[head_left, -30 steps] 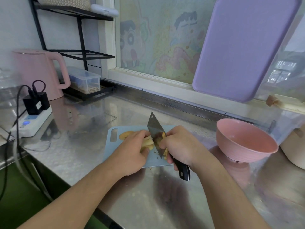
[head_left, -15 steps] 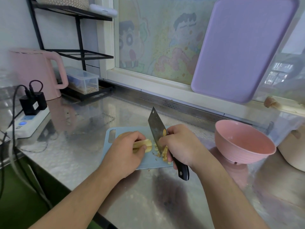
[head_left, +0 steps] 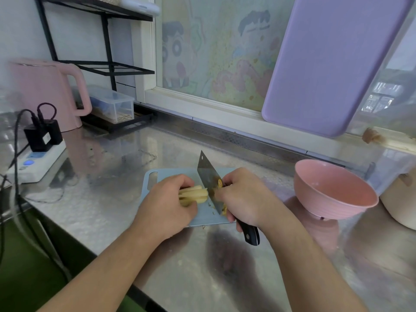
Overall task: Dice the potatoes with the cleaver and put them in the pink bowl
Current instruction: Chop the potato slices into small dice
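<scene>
Moved: steel cleaver (head_left: 208, 176) has dropped onto the pale potato strips (head_left: 195, 193).
Left hand (head_left: 167, 202): pinning strips.
Right hand (head_left: 244, 195): gripping cleaver.

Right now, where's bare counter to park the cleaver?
Free: the steel counter between the blue cutting board and power strip, and the near stretch in front of the pink bowl. Crowded: the board itself, with the left hand on potato strips and the right hand on the cleaver.

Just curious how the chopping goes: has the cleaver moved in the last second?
Yes. The cleaver rose off the blue cutting board half a second ago and has come back down beside the potato strips.
</scene>
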### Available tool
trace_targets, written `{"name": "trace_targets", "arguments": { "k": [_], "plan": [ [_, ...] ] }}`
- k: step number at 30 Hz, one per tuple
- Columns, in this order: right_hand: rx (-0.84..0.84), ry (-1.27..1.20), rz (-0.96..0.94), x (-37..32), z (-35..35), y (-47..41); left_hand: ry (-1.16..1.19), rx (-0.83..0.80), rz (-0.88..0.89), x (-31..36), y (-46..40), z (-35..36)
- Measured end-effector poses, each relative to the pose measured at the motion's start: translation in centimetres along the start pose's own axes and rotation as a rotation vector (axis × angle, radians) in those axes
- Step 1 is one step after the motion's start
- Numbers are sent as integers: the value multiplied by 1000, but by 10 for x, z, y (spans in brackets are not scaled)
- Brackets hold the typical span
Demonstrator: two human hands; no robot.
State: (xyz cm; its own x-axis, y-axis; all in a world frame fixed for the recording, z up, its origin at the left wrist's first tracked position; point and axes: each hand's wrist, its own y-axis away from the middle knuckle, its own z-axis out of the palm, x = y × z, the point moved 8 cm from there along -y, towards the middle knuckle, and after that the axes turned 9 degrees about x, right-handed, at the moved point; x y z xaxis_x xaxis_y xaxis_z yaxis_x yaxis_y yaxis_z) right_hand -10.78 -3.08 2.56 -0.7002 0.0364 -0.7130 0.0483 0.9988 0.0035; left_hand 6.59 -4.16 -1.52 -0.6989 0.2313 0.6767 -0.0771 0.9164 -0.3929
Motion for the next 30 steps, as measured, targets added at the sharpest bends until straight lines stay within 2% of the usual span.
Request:
{"name": "trace_targets", "arguments": {
  "k": [11, 17, 30],
  "plan": [
    [-11, -14, 11, -3, -3, 3, 26, -34, 101, 4, -5, 6],
    [-3, -24, 16, -3, -6, 5, 102, 27, 124, 6, -4, 2],
    [71, -14, -5, -12, -27, 12, 11, 118, 260, 17, -3, 1]
  ]
}}
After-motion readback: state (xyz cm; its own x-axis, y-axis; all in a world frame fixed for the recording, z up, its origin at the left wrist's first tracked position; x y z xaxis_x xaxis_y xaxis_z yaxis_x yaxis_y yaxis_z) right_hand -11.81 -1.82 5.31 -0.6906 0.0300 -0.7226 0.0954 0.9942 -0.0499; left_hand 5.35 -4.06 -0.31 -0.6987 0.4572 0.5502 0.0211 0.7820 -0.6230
